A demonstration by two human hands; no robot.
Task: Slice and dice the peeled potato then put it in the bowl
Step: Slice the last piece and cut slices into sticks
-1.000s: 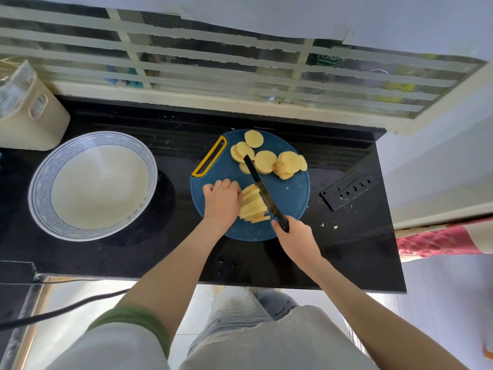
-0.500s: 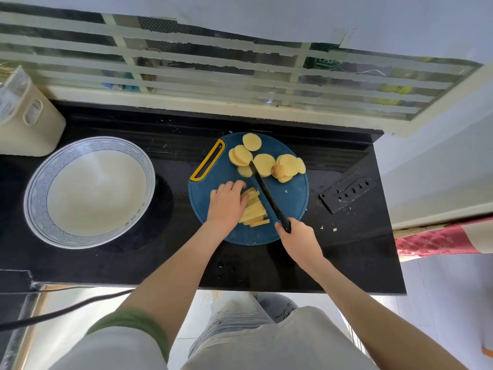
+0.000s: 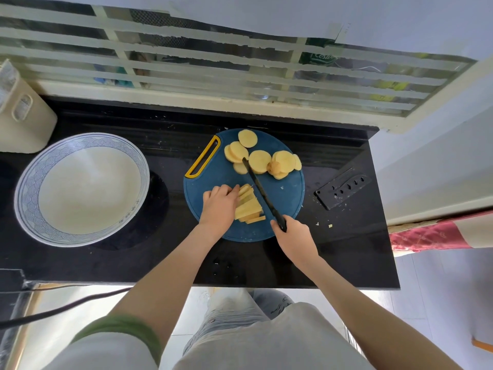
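Fingers (image 3: pixel 231 190) of the left hand (image 3: pixel 217 206) curl over the stack of potato strips (image 3: pixel 249 209) on the blue cutting board (image 3: pixel 289 206) and should tuck back while the right hand (image 3: pixel 294 237), gripping the black knife (image 3: pixel 262 194), cuts squarely across for even dice, the bowl (image 3: pixel 29 188) well left.

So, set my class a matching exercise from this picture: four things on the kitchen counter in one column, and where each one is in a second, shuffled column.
Things
1. bowl
2. knife
3. round potato slices
4. knife sheath

Places
A. far side of the blue cutting board
B. on the counter, right of the board
C. on the counter, left of the board
D. gripped in the right hand, blade beside the cut potato strips

Pairs: 1-C, 2-D, 3-A, 4-B
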